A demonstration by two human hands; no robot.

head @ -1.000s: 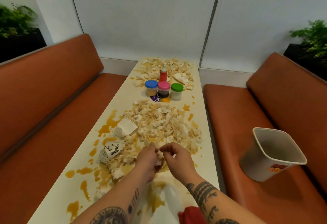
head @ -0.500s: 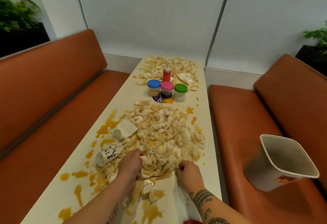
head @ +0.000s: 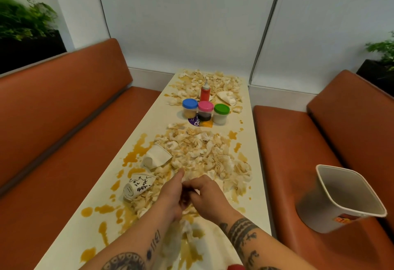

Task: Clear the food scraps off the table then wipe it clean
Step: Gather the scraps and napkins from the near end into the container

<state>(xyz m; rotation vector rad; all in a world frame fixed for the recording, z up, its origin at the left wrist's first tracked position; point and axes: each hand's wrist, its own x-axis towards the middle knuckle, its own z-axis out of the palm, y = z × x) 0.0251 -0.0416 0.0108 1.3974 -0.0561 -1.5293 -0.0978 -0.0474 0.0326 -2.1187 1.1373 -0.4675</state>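
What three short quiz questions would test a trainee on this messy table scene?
1. True or false: the bin stands on the table.
2. Which lid colour is in the middle of the three jars? A blue, B pink, C green.
3. Fill in: ___ paper cups lie tipped left of the near scrap pile.
Key: 1 false, it is on the right bench; 2 B; 3 two.

We have drawn our left hand (head: 172, 195) and right hand (head: 207, 197) together at the near edge of the scrap pile (head: 202, 154), where they lay spread apart before; our left forefinger now sticks out straight.
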